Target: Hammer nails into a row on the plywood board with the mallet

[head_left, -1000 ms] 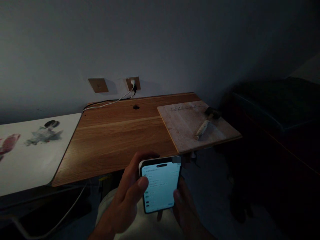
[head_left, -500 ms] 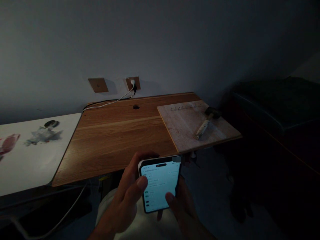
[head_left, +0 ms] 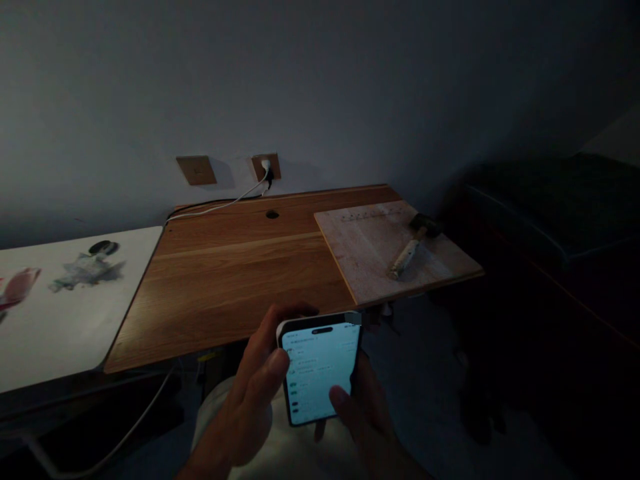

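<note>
Both hands share the grip on the phone (head_left: 320,373), which is held upright, screen lit, low in the near middle, in front of the near edge of the tabletop (head_left: 235,273). Left hand (head_left: 250,400) is closed around the phone's left side, fingers curled over the top edge, thumb at the screen's left border. Right hand (head_left: 367,413) cradles the right side from below, its thumb lying on the lower right of the screen. Both forearms come up from the near edge.

On the tabletop's right end lies a pale board (head_left: 370,253) with a hammer (head_left: 410,250) on it.

A second ago the right thumb sat at the screen's right edge; it is now further in, and the left thumb has slid slightly left.
</note>
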{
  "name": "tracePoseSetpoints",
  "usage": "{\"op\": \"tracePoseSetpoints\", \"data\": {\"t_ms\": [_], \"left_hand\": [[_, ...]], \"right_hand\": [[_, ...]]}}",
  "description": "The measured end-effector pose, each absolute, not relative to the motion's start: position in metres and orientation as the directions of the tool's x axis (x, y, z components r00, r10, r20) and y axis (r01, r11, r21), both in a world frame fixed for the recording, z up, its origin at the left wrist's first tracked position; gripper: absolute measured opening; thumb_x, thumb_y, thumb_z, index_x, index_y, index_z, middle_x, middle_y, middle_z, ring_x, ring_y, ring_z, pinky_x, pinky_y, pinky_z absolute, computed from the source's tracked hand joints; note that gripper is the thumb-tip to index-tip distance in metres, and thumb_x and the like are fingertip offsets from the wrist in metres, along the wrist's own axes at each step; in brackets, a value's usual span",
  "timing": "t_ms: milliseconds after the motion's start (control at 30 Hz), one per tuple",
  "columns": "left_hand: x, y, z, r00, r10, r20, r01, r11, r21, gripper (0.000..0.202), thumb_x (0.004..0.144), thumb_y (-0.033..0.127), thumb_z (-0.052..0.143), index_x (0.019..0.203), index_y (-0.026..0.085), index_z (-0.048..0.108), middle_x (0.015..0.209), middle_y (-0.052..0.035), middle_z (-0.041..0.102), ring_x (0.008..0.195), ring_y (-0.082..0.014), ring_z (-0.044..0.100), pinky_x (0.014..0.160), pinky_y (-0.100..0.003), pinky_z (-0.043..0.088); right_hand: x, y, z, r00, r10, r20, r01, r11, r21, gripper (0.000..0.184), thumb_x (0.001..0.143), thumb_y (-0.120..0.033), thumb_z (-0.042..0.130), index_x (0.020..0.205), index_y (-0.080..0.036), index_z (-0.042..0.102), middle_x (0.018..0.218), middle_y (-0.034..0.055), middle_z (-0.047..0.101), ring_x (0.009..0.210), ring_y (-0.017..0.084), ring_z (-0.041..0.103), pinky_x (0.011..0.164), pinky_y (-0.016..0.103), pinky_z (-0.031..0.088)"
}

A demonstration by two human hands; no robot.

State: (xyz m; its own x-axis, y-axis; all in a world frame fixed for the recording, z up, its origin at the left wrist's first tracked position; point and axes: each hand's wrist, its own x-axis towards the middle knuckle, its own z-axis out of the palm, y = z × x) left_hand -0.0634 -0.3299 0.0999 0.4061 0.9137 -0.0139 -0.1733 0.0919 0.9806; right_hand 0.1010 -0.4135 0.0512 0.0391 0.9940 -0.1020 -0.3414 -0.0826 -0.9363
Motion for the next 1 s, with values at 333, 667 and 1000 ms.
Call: {"op": "tracePoseSetpoints", "data": {"t_ms": [333, 667, 1000], "left_hand": [[-0.058, -0.322, 0.105, 0.442, 0.896, 0.032, -0.255, 0.092, 0.963, 0.057, 0.088, 0.072, 0.068, 0.119, 0.024, 0.072, 0.100, -0.0047, 0.073, 0.091, -0.0257, 0.066, 0.074, -0.031, 0.052], [-0.067, -0.331, 0.098, 0.392, 0.919, 0.039, -0.172, 0.031, 0.985, 0.046, 0.088, 0.042, 0.074, 0.131, 0.026, 0.067, 0.120, -0.0066, 0.070, 0.102, -0.0280, 0.064, 0.082, -0.033, 0.056], [-0.066, -0.318, 0.086, 0.497, 0.856, 0.141, -0.272, -0.001, 0.962, 0.054, 0.088, 0.057, 0.071, 0.133, 0.027, 0.065, 0.107, -0.0050, 0.072, 0.087, -0.0237, 0.067, 0.070, -0.029, 0.056]], "right_hand": [[0.099, -0.414, 0.043, 0.011, 0.998, -0.069, -0.396, -0.059, -0.916, 0.044, 0.097, -0.059, 0.070, 0.127, -0.027, 0.066, 0.103, 0.0077, 0.078, 0.083, 0.023, 0.074, 0.060, 0.031, 0.062], [0.097, -0.413, 0.048, 0.006, 0.999, -0.037, -0.408, -0.031, -0.912, 0.043, 0.100, -0.059, 0.067, 0.130, -0.028, 0.065, 0.104, 0.0074, 0.078, 0.081, 0.023, 0.074, 0.059, 0.031, 0.062], [0.098, -0.414, 0.040, -0.012, 0.999, -0.035, -0.446, -0.037, -0.895, 0.045, 0.098, -0.059, 0.069, 0.131, -0.029, 0.064, 0.099, 0.0051, 0.077, 0.077, 0.020, 0.072, 0.059, 0.029, 0.062]]}}
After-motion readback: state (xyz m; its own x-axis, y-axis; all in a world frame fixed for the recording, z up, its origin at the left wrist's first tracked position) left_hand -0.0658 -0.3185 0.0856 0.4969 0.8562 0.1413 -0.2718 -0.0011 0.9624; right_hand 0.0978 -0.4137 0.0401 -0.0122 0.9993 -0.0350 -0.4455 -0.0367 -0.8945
